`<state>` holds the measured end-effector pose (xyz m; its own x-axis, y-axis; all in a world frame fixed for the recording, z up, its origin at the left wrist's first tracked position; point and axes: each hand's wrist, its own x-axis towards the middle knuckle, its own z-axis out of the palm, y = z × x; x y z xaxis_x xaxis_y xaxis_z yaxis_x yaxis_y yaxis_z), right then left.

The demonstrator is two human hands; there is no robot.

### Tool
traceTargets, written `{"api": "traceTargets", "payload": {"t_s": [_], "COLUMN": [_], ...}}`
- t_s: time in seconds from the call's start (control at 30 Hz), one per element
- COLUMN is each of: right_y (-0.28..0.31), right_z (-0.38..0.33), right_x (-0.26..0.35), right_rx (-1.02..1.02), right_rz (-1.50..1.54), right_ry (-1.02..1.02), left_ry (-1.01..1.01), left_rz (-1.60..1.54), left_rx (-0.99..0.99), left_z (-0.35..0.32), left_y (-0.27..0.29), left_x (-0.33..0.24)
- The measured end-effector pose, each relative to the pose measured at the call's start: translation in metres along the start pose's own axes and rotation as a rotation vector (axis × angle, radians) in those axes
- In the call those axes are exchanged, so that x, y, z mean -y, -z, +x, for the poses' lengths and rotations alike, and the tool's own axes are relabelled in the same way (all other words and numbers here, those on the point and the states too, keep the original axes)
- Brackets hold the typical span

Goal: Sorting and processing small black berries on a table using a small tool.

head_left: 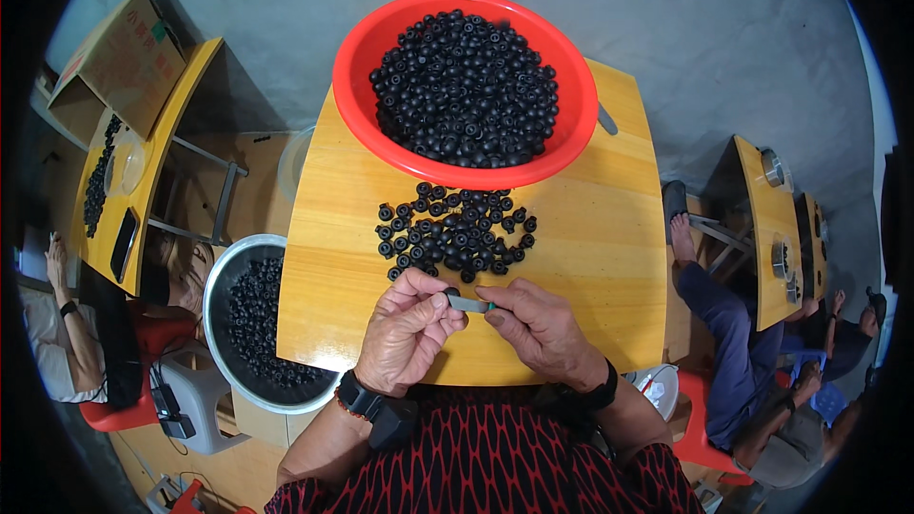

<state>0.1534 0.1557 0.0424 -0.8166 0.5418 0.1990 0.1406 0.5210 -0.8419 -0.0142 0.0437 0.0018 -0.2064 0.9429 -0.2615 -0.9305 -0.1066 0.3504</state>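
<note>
Black part [451, 292] — red-lettered carton [129, 59]

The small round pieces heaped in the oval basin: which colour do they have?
The small round pieces are black; the head view shows this best.

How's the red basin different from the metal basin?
The red basin is bright red; the metal basin is silvery. The red basin stands on the yellow table; the metal basin sits lower, to the table's left. Both hold lots of small round black parts.
</note>
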Motion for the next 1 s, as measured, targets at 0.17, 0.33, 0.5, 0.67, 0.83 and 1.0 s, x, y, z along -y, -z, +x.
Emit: {"api": "traceTargets", "payload": {"t_s": [0.17, 0.33, 0.5, 0.67, 0.83, 1.0], "right_y": [0.001, 0.003, 0.009, 0.025, 0.008, 0.001], "right_z": [0.001, 0.001, 0.0, -0.007, 0.0, -0.002], "right_x": [0.001, 0.002, 0.0, -0.007, 0.005, 0.006], "right_rx": [0.002, 0.015, 0.039, -0.14, -0.11, 0.003], "right_rz": [0.015, 0.006, 0.085, 0.024, 0.171, 0.138], "right_ry": [-0.016, -0.013, -0.01, -0.14, -0.134, -0.095], "left_ry": [0.003, -0.01, -0.026, -0.052, 0.0, 0.004], "left_rz": [-0.012, 0.018, 0.065, 0.105, -0.084, -0.065], "left_rx": [0.034, 0.046, 0.063, 0.077, 0.064, 0.025], "left_z": [0.001, 0.002, 0.003, 0.003, 0.001, 0.0], "left_y": [0.006, 0.004, -0.007, -0.011, -0.001, -0.002], "left_x": [0.0, -0.001, -0.005, -0.008, 0.001, 0.0]}}
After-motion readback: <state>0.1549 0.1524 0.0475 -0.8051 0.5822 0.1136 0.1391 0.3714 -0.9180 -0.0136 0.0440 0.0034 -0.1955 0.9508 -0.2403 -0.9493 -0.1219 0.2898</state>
